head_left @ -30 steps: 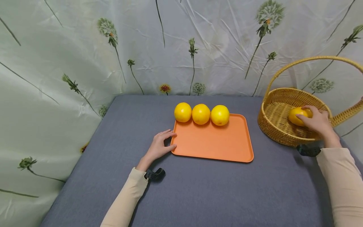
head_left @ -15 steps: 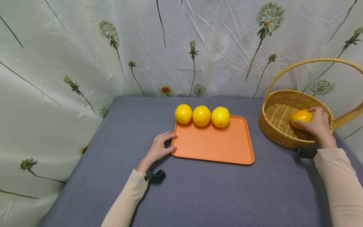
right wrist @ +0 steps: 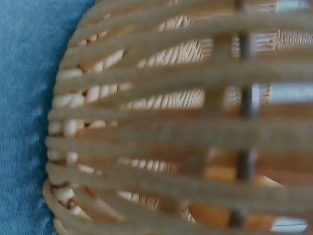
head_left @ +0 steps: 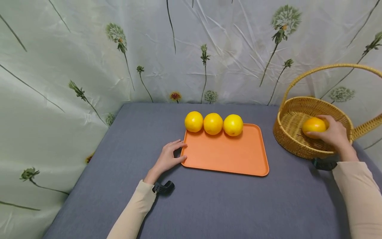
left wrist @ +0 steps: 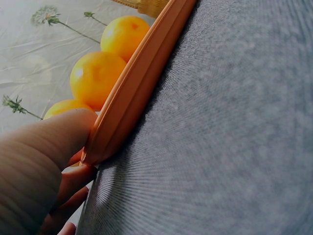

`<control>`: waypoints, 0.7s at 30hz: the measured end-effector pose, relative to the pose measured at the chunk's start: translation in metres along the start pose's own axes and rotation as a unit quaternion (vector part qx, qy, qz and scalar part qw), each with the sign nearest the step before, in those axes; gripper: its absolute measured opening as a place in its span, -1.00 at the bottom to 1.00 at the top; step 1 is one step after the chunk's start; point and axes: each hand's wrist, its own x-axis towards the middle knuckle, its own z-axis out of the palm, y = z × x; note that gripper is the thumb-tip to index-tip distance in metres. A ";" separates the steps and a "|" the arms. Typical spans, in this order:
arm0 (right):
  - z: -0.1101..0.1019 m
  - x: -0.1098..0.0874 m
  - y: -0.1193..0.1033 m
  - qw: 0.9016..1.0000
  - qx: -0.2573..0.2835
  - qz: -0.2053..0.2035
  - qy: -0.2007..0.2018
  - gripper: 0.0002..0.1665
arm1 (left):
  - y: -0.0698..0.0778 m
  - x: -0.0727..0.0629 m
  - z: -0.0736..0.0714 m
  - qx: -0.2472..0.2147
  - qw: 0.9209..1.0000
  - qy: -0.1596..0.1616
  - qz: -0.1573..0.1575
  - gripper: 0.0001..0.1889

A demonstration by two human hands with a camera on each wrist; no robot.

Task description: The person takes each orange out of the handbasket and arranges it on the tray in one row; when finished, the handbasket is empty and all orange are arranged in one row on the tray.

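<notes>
My right hand reaches into the wicker basket at the right, thumb and fingers curled round an orange. In the right wrist view the basket's woven wall fills most of the picture, with patches of orange colour behind its strands. On the left, my left hand holds the left edge of an orange tray, thumb and fingertips at its rim. The left wrist view has the thumb over the tray's rim and fingers beside its corner. Three oranges sit in a row along the tray's far edge.
The basket's tall arched handle rises above its opening. A grey-blue cloth covers the table. Behind and to the left hangs a pale curtain with printed dandelions.
Inside the basket, my right hand and the orange have shifted slightly, and more of the orange now shows. The left hand stays at the tray's edge. The head view has tilted a little upward.
</notes>
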 end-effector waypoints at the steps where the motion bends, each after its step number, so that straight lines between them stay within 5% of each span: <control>1: 0.000 0.000 -0.001 1.000 0.004 -0.007 0.005 -0.06 | 0.000 0.000 0.000 -0.001 1.000 0.000 0.000 -0.53; 21: 0.004 -0.020 -0.020 0.994 0.032 -0.045 0.095 -0.13 | 0.001 -0.001 0.002 -0.002 1.000 0.007 -0.008 -0.55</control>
